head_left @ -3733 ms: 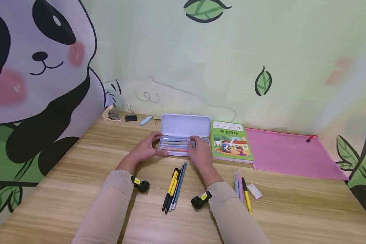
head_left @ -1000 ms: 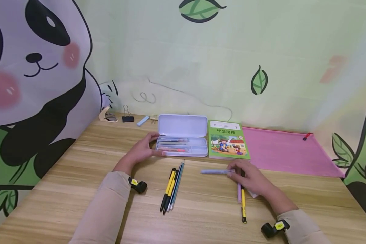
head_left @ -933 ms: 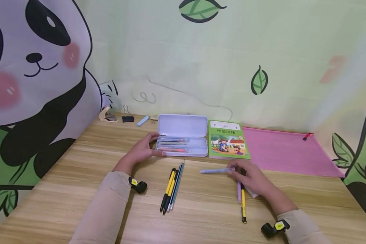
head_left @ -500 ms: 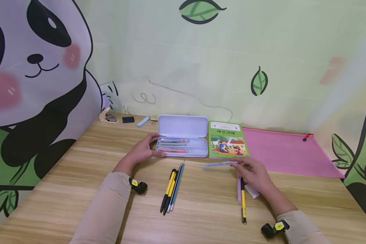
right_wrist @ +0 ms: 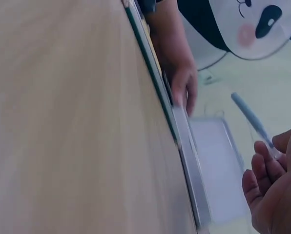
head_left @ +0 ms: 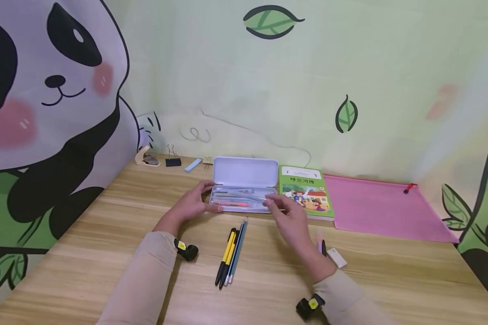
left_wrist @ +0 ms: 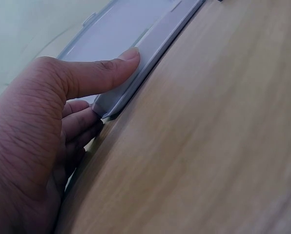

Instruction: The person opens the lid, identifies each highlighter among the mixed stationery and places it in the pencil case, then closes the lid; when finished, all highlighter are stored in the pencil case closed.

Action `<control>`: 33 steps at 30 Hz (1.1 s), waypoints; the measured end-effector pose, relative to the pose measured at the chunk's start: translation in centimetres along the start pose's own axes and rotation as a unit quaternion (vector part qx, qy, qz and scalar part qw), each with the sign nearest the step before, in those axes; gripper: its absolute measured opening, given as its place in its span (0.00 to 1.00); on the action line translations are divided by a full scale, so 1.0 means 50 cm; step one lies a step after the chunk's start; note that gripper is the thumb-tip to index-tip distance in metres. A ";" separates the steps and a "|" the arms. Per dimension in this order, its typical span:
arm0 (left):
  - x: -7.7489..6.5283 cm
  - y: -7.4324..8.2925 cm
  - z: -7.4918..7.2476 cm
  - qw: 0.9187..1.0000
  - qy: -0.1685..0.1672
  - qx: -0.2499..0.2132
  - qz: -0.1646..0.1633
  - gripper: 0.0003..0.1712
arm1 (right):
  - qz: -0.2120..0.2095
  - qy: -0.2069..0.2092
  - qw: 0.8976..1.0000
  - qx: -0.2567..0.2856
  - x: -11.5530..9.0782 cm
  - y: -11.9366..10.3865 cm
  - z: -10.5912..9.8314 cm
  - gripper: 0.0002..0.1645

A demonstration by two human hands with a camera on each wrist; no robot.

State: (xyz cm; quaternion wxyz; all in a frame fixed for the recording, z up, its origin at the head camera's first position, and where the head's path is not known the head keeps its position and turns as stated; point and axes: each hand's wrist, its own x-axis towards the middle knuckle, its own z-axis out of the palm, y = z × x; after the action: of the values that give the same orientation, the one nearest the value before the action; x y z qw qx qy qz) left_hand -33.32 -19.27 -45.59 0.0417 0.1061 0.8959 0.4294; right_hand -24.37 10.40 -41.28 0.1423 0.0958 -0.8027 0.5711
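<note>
A white pencil case (head_left: 245,172) stands with its lid raised at the back of the table, several pens inside, one of them orange (head_left: 236,204). At its left end my left hand (head_left: 192,202) grips it, thumb along the front wall and fingers around the corner, as the left wrist view shows (left_wrist: 43,112). Over the case's right part, my right hand (head_left: 291,222) pinches the end of a light blue pen (right_wrist: 250,114) between thumb and fingers. This pen points left above the compartments. In the right wrist view it appears clear of the case.
Two yellow-and-black pens (head_left: 226,255) and blue pencils (head_left: 238,253) lie in front of the case. A green book (head_left: 307,194) and a pink pouch (head_left: 386,210) lie to the right. Near my right forearm are a white eraser (head_left: 336,257) and a pink pen (head_left: 319,239).
My right hand has lifted the light blue pen from beside the eraser and carried it left to above the pencil case. My left hand keeps its grip on the case.
</note>
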 end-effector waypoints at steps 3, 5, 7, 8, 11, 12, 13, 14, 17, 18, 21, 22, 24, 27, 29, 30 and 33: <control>-0.001 0.003 -0.004 1.000 0.003 0.001 0.002 0.57 | -0.010 0.030 0.999 0.012 0.031 -0.005 0.067 0.12; 0.001 0.003 -0.002 1.000 0.005 0.001 0.005 0.57 | -0.003 0.056 0.998 0.020 0.053 0.004 0.098 0.12; 0.002 0.003 0.000 1.000 0.005 0.002 0.005 0.58 | 0.012 0.081 0.996 0.028 0.071 0.019 0.120 0.12; 0.003 0.002 0.000 1.000 0.005 0.002 0.005 0.58 | 0.021 0.091 0.995 0.033 0.078 0.026 0.128 0.12; 0.003 0.000 0.001 1.000 0.003 0.002 0.004 0.59 | 0.029 0.108 0.993 0.036 0.093 0.047 0.142 0.11; 0.004 -0.001 0.001 1.000 0.004 0.001 0.005 0.59 | 0.023 0.108 0.993 0.033 0.097 0.052 0.144 0.10; 0.003 -0.001 0.000 1.000 0.005 0.001 0.006 0.58 | 0.013 0.106 0.994 0.024 0.100 0.057 0.145 0.10; 0.003 -0.001 0.000 1.000 0.006 0.001 0.008 0.58 | 0.001 0.103 0.995 0.014 0.103 0.062 0.146 0.10; 0.003 0.000 -0.001 1.000 0.007 0.003 0.005 0.58 | -0.045 0.086 0.994 -0.040 0.113 0.074 0.145 0.09; 0.002 0.001 -0.002 1.000 0.006 0.004 0.005 0.58 | -0.059 0.080 0.993 -0.060 0.116 0.078 0.145 0.09; 0.001 0.007 -0.002 1.000 0.002 0.006 0.000 0.59 | -0.086 0.059 0.986 -0.130 0.122 0.085 0.141 0.09; 0.000 0.010 -0.003 1.000 0.003 0.004 -0.001 0.59 | -0.093 0.051 0.983 -0.149 0.123 0.085 0.140 0.09; -0.001 0.010 -0.005 1.000 0.001 0.006 0.001 0.59 | -0.099 0.034 0.977 -0.185 0.125 0.087 0.140 0.09; -0.002 0.009 -0.007 1.000 0.002 0.007 0.000 0.59 | -0.108 0.014 0.970 -0.219 0.125 0.087 0.141 0.10; -0.002 0.007 -0.007 1.000 0.000 0.010 0.003 0.59 | -0.107 0.000 0.966 -0.235 0.123 0.088 0.142 0.12; -0.002 0.007 -0.007 1.000 0.000 0.010 0.003 0.59 | -0.105 -0.008 0.965 -0.241 0.122 0.088 0.143 0.12; -0.003 0.004 -0.006 1.000 -0.002 0.009 0.005 0.58 | -0.101 -0.031 0.960 -0.260 0.118 0.090 0.144 0.15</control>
State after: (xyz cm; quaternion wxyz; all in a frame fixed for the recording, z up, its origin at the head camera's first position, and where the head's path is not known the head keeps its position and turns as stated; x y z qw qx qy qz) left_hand -33.21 -19.44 -45.25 0.0400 0.1118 0.8991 0.4213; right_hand -32.22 5.16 -45.50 0.1937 0.1538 -0.9138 0.3223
